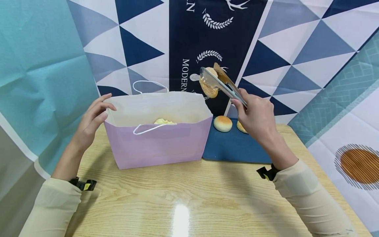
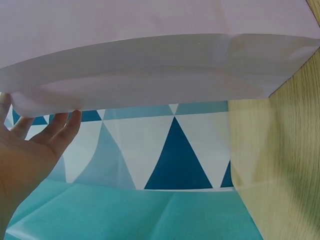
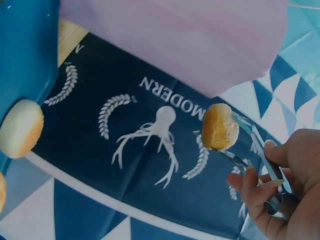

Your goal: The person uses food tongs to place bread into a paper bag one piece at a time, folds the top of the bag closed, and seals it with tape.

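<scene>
In the head view my right hand (image 1: 259, 113) grips metal tongs (image 1: 228, 87) above the right end of the bag. Between the tongs' tips is a golden bread roll (image 3: 219, 127) with a pale, crumbly coating. A lilac paper bag (image 1: 160, 144) stands upright with its mouth open and white string handles. Part of a pale yellow bread (image 1: 164, 121) shows inside it; the rest is hidden by the front wall. My left hand (image 1: 90, 123) touches the bag's left rim. In the left wrist view its loosely bent fingers (image 2: 65, 132) rest against the side.
Right of the bag lies a blue tray (image 1: 234, 148). On it sit a round bun (image 1: 223, 123) and another bun (image 1: 241, 127), partly hidden behind my right hand. Everything stands on a wooden table (image 1: 160, 194). A patterned cloth (image 1: 148, 39) hangs close behind the bag and tray.
</scene>
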Demonstrator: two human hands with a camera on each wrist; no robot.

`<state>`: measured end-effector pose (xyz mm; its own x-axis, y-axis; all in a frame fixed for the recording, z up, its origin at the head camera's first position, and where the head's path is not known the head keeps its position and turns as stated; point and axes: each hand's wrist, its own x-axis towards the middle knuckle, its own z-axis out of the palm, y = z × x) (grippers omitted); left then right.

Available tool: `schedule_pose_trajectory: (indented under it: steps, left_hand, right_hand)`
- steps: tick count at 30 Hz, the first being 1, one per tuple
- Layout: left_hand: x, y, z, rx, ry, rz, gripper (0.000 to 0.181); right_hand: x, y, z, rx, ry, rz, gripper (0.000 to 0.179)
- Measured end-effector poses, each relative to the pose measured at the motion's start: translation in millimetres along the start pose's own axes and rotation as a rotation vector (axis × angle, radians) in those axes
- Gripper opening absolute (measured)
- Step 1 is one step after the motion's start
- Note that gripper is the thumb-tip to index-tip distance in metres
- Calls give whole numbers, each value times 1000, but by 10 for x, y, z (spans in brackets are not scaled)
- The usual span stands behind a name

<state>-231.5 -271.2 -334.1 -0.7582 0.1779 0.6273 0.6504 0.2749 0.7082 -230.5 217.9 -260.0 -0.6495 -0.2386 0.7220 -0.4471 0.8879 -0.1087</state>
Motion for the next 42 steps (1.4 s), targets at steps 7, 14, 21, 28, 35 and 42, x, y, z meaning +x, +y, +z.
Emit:
schedule_pose_trajectory:
  steps: [7, 14, 21, 28, 35, 42]
  left_hand:
    - [4, 10, -8, 2, -1, -5, 34]
    - [10, 20, -11, 0, -6, -12, 34]
    - [-4, 8, -13, 14, -6, -14, 35]
    - [-2, 24, -10, 9, -4, -15, 34]
    - [-3, 12, -4, -18, 12, -30, 31]
    - [7, 14, -13, -21, 11, -25, 32]
  right_hand:
    - [20, -184, -56, 6, 37, -62, 39]
    - [12, -376, -61, 41, 59, -156, 36]
    - [-11, -537, -48, 89, 41, -195, 40]
    - [-29, -617, 6, 138, 33, -250, 38]
    - [-34, -687, 104, 195, -4, -280, 42]
    - [-38, -783, 145, 218, -41, -269, 45]
